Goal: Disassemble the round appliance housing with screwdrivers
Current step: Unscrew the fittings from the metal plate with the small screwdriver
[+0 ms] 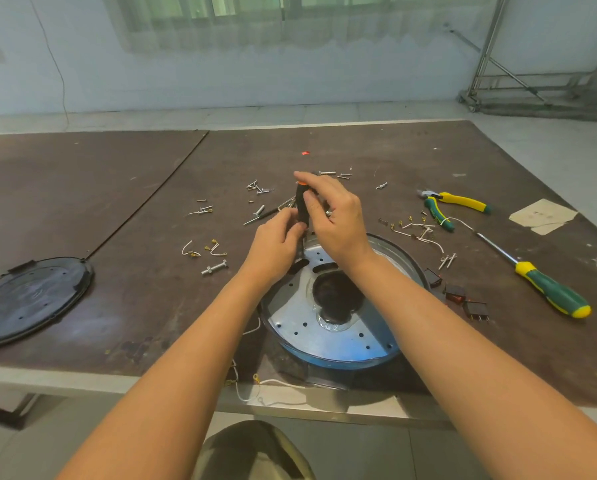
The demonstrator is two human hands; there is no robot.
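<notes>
1. At the lower middle of the frame, near the front edge of the worn brown table, lies the round appliance housing. It is a shiny perforated metal plate in a dark blue rim, with a dark opening in its centre. Thin white wires trail from it over the table edge.
2. Just above the housing, the left hand curls its fingers round the lower part of a black screwdriver with an orange cap. The right hand pinches the upper handle, with the forefinger stretched over the cap. The tool stands almost upright at the plate's far edge, and its tip is hidden.
3. At the left side of the frame, a flat black round cover lies well apart from the housing, so I judge it is already taken off.
4. At the right, small dark boxy parts lie near the rim, and a green-and-yellow screwdriver lies unused.
5. Farther up, in the middle of the frame, loose silver screws are scattered, and yellow-and-green pliers lie at the upper right.
6. The work seems well advanced. The metal plate is not yet lifted out, and I think its fastening at the far edge is what is left.
</notes>
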